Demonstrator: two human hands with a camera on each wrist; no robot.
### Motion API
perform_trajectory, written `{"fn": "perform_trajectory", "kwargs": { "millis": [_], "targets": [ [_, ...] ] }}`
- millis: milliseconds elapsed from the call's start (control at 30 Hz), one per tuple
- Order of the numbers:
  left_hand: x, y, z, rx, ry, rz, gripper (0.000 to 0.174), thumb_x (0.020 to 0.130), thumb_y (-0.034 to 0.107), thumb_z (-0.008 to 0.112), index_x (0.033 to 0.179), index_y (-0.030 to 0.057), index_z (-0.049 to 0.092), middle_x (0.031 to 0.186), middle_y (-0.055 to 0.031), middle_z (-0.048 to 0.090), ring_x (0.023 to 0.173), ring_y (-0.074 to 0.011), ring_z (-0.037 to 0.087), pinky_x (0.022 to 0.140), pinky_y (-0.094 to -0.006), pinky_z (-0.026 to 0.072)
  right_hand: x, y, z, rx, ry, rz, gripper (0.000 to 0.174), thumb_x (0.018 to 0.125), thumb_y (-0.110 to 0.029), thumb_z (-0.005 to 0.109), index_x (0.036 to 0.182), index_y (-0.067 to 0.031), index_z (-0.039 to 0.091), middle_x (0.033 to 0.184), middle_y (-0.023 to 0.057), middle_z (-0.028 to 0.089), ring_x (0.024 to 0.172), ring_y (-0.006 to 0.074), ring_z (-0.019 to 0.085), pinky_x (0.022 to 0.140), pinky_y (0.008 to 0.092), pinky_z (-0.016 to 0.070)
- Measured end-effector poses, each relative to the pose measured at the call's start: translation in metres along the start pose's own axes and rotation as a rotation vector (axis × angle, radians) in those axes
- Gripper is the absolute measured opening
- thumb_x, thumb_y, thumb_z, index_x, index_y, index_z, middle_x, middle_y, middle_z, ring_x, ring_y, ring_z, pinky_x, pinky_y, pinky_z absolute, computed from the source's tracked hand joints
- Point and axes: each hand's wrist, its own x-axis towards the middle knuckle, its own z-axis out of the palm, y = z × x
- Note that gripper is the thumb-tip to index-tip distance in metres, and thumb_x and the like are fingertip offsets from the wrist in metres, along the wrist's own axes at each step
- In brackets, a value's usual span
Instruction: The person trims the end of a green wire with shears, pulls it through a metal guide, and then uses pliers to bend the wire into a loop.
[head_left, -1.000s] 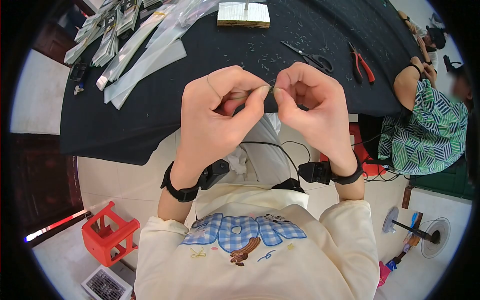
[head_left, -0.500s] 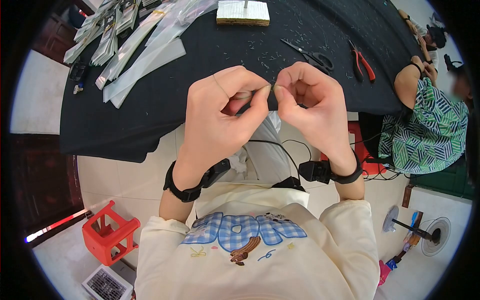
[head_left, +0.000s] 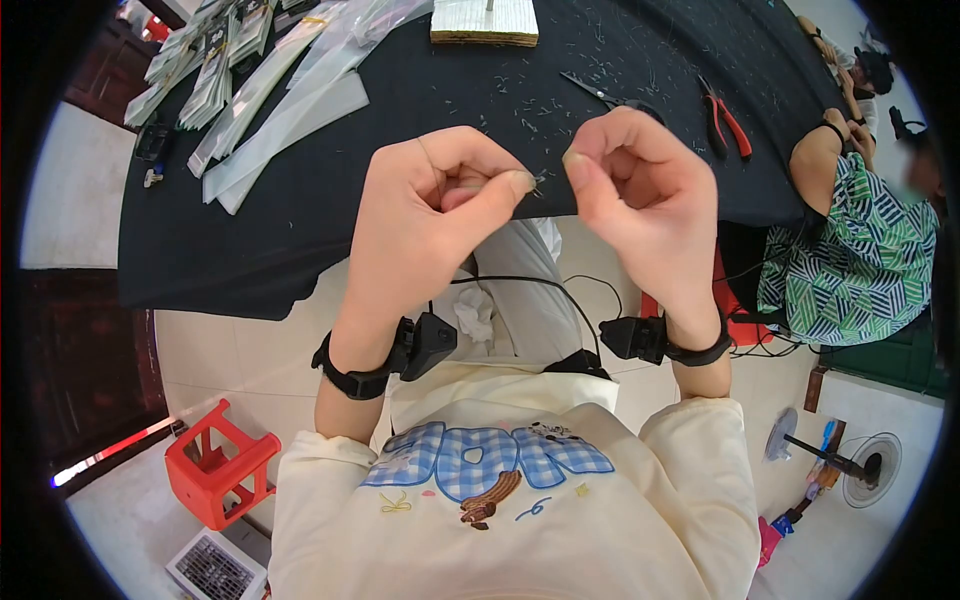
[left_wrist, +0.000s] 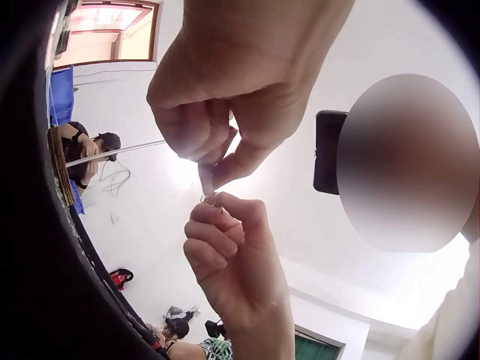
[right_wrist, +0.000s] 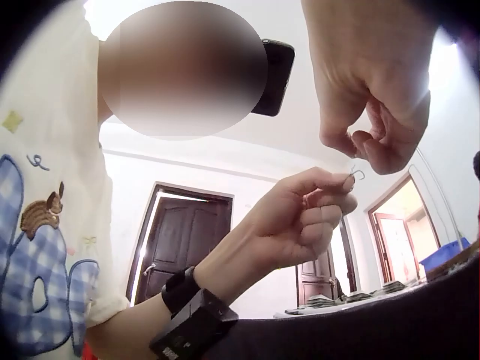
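In the head view my left hand (head_left: 430, 215) pinches a tiny bent metal hook (right_wrist: 358, 175) between thumb and forefinger. The right wrist view shows its curve standing out past the fingertips. A thin line (head_left: 428, 160) runs across the back of the left hand, and short strands stick out at its fingertips. My right hand (head_left: 650, 195) is close by on the right, its thumb and forefinger brought together and its other fingers curled. A small gap parts it from the hook, and nothing shows between its fingertips. Both hands are raised before the front edge of the black-clothed table (head_left: 230, 250).
Scissors (head_left: 600, 92) and red-handled pliers (head_left: 725, 120) lie beyond the right hand, amid scattered short line scraps. A foam-topped block (head_left: 470, 22) with an upright rod stands at the back. Clear plastic sleeves (head_left: 300, 130) and card packs (head_left: 210, 85) lie left. Another person sits at right.
The hands were together at their fingertips. My right hand has drawn away to the right, and my left hand has shifted slightly left, leaving the hook at its fingertips.
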Motion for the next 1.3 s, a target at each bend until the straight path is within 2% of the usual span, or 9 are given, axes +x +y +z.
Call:
{"fn": "perform_trajectory", "kwargs": {
  "millis": [267,500,567,600,667,700,967,1100,1300],
  "targets": [
    [0.0,-0.001,-0.005,-0.224,0.053,-0.066,0.007,0.077,0.005,0.061,0.078,-0.0015,0.062,0.065,0.001,0.058,0.058,-0.0004,0.047,0.05,-0.0142,0.0331,-0.007,0.005,-0.001,-0.191,-0.052,-0.078,0.021,0.072,-0.004,0.067,0.092,-0.0044,0.061,0.076,-0.0014,0.049,0.049,0.0011,0.043,0.045,0.0163,0.0345],
    [-0.001,-0.002,-0.004,-0.262,0.022,-0.073,0.008,0.078,0.006,0.061,0.079,-0.0018,0.062,0.067,-0.0001,0.059,0.06,-0.0011,0.049,0.053,-0.0145,0.0354,-0.004,0.007,0.001,-0.251,-0.014,-0.184,0.016,0.07,-0.002,0.067,0.086,-0.0046,0.063,0.071,0.0001,0.049,0.046,0.0032,0.044,0.045,0.0178,0.0347],
    [0.0,-0.003,-0.001,-0.188,0.052,-0.046,0.011,0.076,0.01,0.06,0.077,-0.0016,0.059,0.052,0.0064,0.042,0.042,0.0004,0.023,0.04,-0.0197,0.0126,-0.004,0.007,0.001,-0.27,-0.014,-0.202,0.011,0.071,0.0,0.065,0.081,-0.0039,0.064,0.069,0.0004,0.05,0.047,0.0034,0.045,0.045,0.0179,0.0353],
    [0.0,-0.003,-0.002,-0.188,0.051,-0.047,0.011,0.076,0.01,0.06,0.077,-0.0016,0.059,0.052,0.0064,0.042,0.042,0.0004,0.023,0.04,-0.0197,0.0126,-0.004,0.007,0.001,-0.27,-0.014,-0.202,0.011,0.071,0.0,0.065,0.081,-0.0039,0.064,0.069,0.0004,0.05,0.047,0.0034,0.045,0.045,0.0179,0.0353],
    [-0.001,-0.002,-0.007,-0.235,-0.017,-0.092,0.01,0.078,0.008,0.061,0.079,-0.0021,0.062,0.067,-0.0009,0.059,0.06,-0.0013,0.049,0.053,-0.0151,0.0365,-0.005,0.005,0.001,-0.266,-0.015,-0.182,0.009,0.071,0.0,0.065,0.079,-0.0035,0.063,0.069,0.0008,0.051,0.047,0.0041,0.046,0.045,0.0183,0.0361],
    [-0.001,-0.001,-0.007,-0.235,-0.018,-0.093,0.01,0.078,0.008,0.061,0.079,-0.0021,0.062,0.067,-0.0009,0.059,0.06,-0.0013,0.049,0.053,-0.0151,0.0365,-0.005,0.005,0.001,-0.266,-0.014,-0.181,0.009,0.071,0.0,0.065,0.079,-0.0035,0.063,0.069,0.0008,0.051,0.047,0.0041,0.046,0.045,0.0183,0.0361],
    [0.001,0.0,-0.009,0.03,-0.091,-0.057,0.01,0.076,0.008,0.061,0.076,-0.0026,0.062,0.06,0.0029,0.052,0.052,-0.0005,0.039,0.046,-0.0163,0.0289,-0.006,0.004,-0.004,-0.359,-0.064,-0.197,0.008,0.07,0.001,0.064,0.077,-0.0022,0.061,0.066,0.0015,0.051,0.047,0.0058,0.046,0.044,0.019,0.0364],
    [0.001,0.002,-0.011,0.02,-0.133,-0.103,0.009,0.076,0.007,0.062,0.077,-0.001,0.061,0.064,0.0016,0.055,0.058,-0.0007,0.044,0.051,-0.0151,0.0315,-0.006,0.003,-0.004,-0.367,-0.075,-0.205,0.008,0.07,0.001,0.064,0.077,-0.0022,0.061,0.066,0.0019,0.051,0.047,0.0065,0.046,0.044,0.0197,0.0367],
    [0.002,0.003,-0.012,-0.006,-0.158,-0.118,0.013,0.076,0.012,0.062,0.076,-0.0003,0.06,0.06,0.003,0.051,0.049,0.0,0.035,0.043,-0.0166,0.0222,-0.006,0.001,-0.007,-0.456,-0.142,-0.241,0.009,0.071,0.001,0.064,0.078,-0.0021,0.06,0.066,0.003,0.05,0.05,0.0093,0.048,0.044,0.0206,0.0378]
  ]
}}
